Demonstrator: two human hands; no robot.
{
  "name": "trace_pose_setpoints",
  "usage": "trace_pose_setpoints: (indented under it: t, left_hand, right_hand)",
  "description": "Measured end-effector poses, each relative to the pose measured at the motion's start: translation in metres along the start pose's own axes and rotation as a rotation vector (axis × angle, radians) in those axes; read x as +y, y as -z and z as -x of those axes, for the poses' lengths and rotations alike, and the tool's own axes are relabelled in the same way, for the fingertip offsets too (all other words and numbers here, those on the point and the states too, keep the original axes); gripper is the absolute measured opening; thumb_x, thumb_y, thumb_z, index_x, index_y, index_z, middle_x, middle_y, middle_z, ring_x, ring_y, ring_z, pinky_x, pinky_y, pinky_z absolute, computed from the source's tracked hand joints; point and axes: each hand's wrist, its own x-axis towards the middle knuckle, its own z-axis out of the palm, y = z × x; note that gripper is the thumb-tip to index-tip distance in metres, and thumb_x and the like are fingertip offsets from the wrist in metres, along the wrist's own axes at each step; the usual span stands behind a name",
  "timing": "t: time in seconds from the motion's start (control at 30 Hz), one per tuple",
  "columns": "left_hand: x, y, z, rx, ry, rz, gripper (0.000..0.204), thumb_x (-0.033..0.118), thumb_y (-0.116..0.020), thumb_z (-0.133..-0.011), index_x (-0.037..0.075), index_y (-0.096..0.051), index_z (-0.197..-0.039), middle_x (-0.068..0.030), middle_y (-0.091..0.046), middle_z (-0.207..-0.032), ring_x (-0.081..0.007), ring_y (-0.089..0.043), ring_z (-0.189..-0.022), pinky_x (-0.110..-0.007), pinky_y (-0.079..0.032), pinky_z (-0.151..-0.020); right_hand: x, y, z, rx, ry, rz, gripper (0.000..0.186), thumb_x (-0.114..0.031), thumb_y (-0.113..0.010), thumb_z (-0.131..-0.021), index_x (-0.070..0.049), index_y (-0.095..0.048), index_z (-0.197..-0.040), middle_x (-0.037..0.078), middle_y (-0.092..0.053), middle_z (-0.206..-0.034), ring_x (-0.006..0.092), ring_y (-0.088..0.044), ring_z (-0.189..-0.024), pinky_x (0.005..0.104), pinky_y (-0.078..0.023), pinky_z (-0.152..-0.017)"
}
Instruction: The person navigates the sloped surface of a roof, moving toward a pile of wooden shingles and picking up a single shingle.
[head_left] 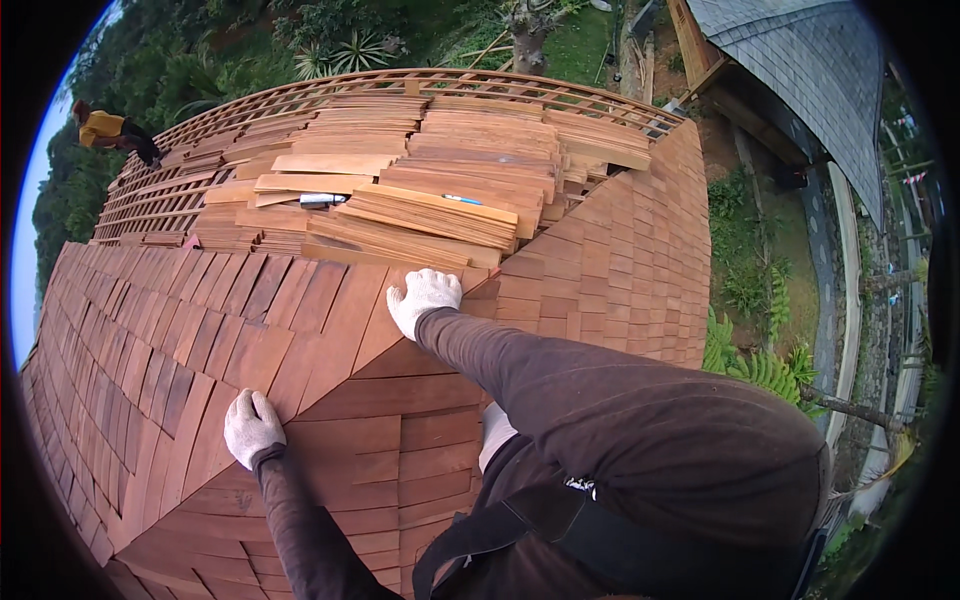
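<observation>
Resting on the ridge of the reddish-brown wooden shingle roof (335,320), the fingers of the white-knit-gloved right hand (427,302) are partly bent, pointing to the far side; whether they grip the edge, I cannot tell. Nearer and to the left, the white-knit-gloved left hand (253,430) lies along the same ridge, its fingers bent and its thumb alongside; its hold, too, cannot be told. Shingles slope away to the left of the ridge and to the right. Beyond the right hand lie layered bundles of loose tan and brown wooden shingles (430,205), carrying a silver cylindrical object (322,200) at left and a slim blue-and-white object (461,200) at right. Farther left, a person in a yellow top (103,127) bends over open wooden battens (135,205). At far right stands a grey shingled roof (800,65).
</observation>
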Motion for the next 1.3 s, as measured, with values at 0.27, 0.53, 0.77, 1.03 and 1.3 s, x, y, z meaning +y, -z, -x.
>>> trace_pose_setpoints:
  t: [0.27, 0.53, 0.77, 1.03, 1.3]
  left_hand:
    - [0.006, -0.002, 0.0, 0.027, -0.001, 0.021, 0.034, 0.036, -0.065, -0.106, 0.009, -0.08, -0.12, -0.0136, -0.08, -0.121, -0.035, -0.073, -0.117, -0.049, -0.057, -0.103]
    - [0.004, 0.0, 0.004, 0.077, -0.002, 0.059, 0.032, 0.035, -0.068, -0.104, 0.008, -0.081, -0.114, -0.0142, -0.081, -0.119, -0.0354, -0.075, -0.114, -0.049, -0.057, -0.102]
    - [0.018, 0.015, -0.001, 0.149, -0.015, 0.112, 0.026, 0.033, -0.071, -0.1, 0.009, -0.08, -0.105, -0.0121, -0.081, -0.108, -0.034, -0.076, -0.107, -0.048, -0.058, -0.096]
    - [0.021, 0.016, 0.001, 0.187, -0.01, 0.115, 0.024, 0.033, -0.071, -0.099, 0.01, -0.078, -0.098, -0.0105, -0.079, -0.1, -0.034, -0.075, -0.099, -0.048, -0.058, -0.092]
    - [0.021, 0.018, 0.003, 0.187, 0.005, 0.129, 0.024, 0.033, -0.071, -0.099, 0.01, -0.076, -0.093, -0.0107, -0.078, -0.097, -0.0342, -0.074, -0.098, -0.048, -0.058, -0.09]
  right_hand:
    - [0.002, 0.009, -0.003, -0.081, -0.022, -0.002, 0.056, -0.054, -0.053, -0.107, -0.008, -0.075, -0.13, 0.016, -0.074, -0.131, 0.0343, -0.067, -0.13, 0.0522, -0.042, -0.116]
    - [-0.003, 0.007, -0.003, -0.115, -0.003, 0.012, 0.058, -0.055, -0.052, -0.107, -0.007, -0.074, -0.133, 0.018, -0.072, -0.134, 0.0352, -0.065, -0.133, 0.0515, -0.042, -0.117]
    - [-0.001, -0.005, -0.006, -0.038, 0.024, 0.059, 0.058, -0.056, -0.051, -0.106, -0.009, -0.076, -0.128, 0.018, -0.073, -0.134, 0.0347, -0.065, -0.134, 0.0516, -0.041, -0.119]
    - [0.0, -0.011, -0.009, -0.023, 0.012, 0.061, 0.058, -0.056, -0.055, -0.105, -0.007, -0.078, -0.126, 0.021, -0.074, -0.134, 0.0377, -0.068, -0.132, 0.0518, -0.044, -0.117]
    - [-0.001, -0.009, -0.004, 0.007, 0.029, 0.062, 0.057, -0.055, -0.056, -0.105, -0.007, -0.079, -0.124, 0.022, -0.075, -0.132, 0.0383, -0.069, -0.13, 0.052, -0.046, -0.116]
